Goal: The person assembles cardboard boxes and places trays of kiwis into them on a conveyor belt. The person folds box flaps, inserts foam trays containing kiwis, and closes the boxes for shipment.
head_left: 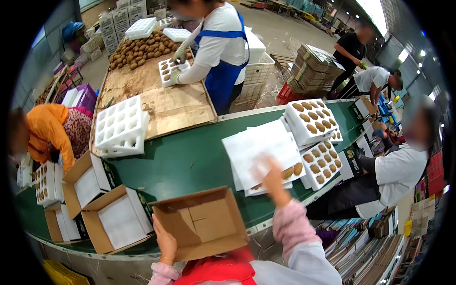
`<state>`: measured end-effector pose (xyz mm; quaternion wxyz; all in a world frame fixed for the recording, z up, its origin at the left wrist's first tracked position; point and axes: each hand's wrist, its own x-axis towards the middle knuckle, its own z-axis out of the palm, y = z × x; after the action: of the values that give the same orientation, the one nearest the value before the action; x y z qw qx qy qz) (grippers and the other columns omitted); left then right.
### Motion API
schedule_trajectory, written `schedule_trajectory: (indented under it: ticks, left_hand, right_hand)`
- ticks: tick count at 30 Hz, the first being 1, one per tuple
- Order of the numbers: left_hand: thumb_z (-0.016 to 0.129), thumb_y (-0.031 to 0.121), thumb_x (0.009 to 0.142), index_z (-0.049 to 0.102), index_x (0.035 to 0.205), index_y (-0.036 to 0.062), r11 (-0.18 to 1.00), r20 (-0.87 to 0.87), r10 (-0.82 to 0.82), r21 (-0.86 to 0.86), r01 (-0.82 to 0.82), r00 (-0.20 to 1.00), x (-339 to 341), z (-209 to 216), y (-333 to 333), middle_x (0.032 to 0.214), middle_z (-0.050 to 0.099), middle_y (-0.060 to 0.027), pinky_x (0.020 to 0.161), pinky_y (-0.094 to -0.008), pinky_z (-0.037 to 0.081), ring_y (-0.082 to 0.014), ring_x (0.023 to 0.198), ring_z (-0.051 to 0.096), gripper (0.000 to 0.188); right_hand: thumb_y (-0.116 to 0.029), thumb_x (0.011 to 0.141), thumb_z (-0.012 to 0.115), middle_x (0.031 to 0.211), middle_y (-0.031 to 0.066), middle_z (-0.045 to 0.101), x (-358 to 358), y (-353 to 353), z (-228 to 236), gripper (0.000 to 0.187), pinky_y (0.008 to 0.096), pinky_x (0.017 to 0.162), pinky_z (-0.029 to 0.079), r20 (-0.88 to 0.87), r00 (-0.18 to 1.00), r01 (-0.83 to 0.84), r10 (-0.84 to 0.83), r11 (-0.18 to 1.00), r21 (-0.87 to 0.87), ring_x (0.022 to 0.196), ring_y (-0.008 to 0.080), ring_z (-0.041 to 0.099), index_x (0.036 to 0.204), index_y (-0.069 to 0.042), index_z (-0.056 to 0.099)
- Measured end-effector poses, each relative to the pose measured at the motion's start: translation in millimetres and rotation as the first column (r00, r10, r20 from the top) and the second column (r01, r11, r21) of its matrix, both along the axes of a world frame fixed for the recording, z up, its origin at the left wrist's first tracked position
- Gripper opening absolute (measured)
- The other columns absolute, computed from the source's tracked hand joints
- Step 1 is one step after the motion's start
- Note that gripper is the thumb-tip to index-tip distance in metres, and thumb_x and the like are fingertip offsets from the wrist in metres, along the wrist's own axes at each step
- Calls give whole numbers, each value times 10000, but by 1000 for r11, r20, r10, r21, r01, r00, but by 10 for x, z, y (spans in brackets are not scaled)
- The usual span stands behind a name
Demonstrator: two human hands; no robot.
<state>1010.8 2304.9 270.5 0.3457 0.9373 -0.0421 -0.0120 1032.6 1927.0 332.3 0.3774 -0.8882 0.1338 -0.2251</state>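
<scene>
My left hand [165,242] grips the left wall of an open, unlined brown cardboard box [209,218], tilted at the table's near edge. To its right my right hand [271,179], smeared by motion, is over a stack of white foam sheets [251,145]. Whether its fingers pinch a sheet cannot be made out. From under the stack's right side peek brown kiwifruit [298,168] in a tray. Beside it stand white foam trays of kiwifruit [311,122], some stacked, and a nearer tray [321,165].
Several cardboard boxes lined with white sheets [121,221] sit at left on the green conveyor [185,166]. Empty foam trays [121,126] lie beyond them. Across, a gloved person [218,52] fills a tray near a kiwifruit pile [142,50]. Another person [399,171] stands at right.
</scene>
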Motion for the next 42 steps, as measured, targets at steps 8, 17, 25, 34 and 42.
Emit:
schedule_trajectory:
  ticks: [8, 17, 25, 34, 42]
  left_hand:
    - [687, 142, 688, 194, 1372, 10, 734, 131, -346, 654, 181, 929, 971, 1117, -844, 1433, 102, -213, 1046, -456, 200, -368, 1327, 110, 854]
    - [632, 211, 792, 337, 1218, -63, 773, -265, -283, -632, 55, 922, 1173, -452, -3455, 1163, 480, -208, 913, -346, 377, -263, 1077, 475, 587]
    - [711, 256, 675, 415, 1200, -25, 745, -536, -352, -657, -118, 768, 930, -524, -3329, 1069, 516, -241, 913, -392, 370, -338, 1045, 473, 665]
    - [757, 318, 617, 277, 1282, -35, 828, -565, -232, -542, -144, 792, 903, -480, -3555, 1181, 422, -226, 932, -363, 376, -315, 1097, 443, 892]
    - [703, 367, 710, 158, 1336, -15, 617, -336, -476, -786, 37, 812, 842, -63, -3514, 1302, 315, -248, 1007, -343, 286, -310, 1210, 353, 914]
  right_hand:
    - [-382, 567, 785, 1021, 184, 514, 151, -1794, -639, 772, 435, 811, 385, -290, 878, 306, -380, 913, -269, 961, 346, 493, 1162, -21, 451]
    - [-173, 669, 732, 876, 103, 607, -324, -2695, -517, 400, 307, 778, 435, -446, 878, -76, 172, 971, 225, 822, 178, 548, 964, 37, 563]
    - [-335, 756, 655, 1162, 140, 471, -476, -2639, -1067, 685, 329, 908, 364, -367, 927, 260, 81, 566, 782, 1068, 224, 448, 1256, 16, 345]
    - [-431, 843, 544, 1191, 132, 502, -485, -2978, -1445, 636, 338, 892, 399, -472, 861, 397, 190, 329, 857, 1054, 240, 496, 1253, 32, 392]
    - [-397, 875, 498, 1192, 125, 510, -600, -3164, -1318, 542, 365, 906, 418, -396, 918, 332, 35, 480, 812, 1064, 249, 506, 1235, 0, 420]
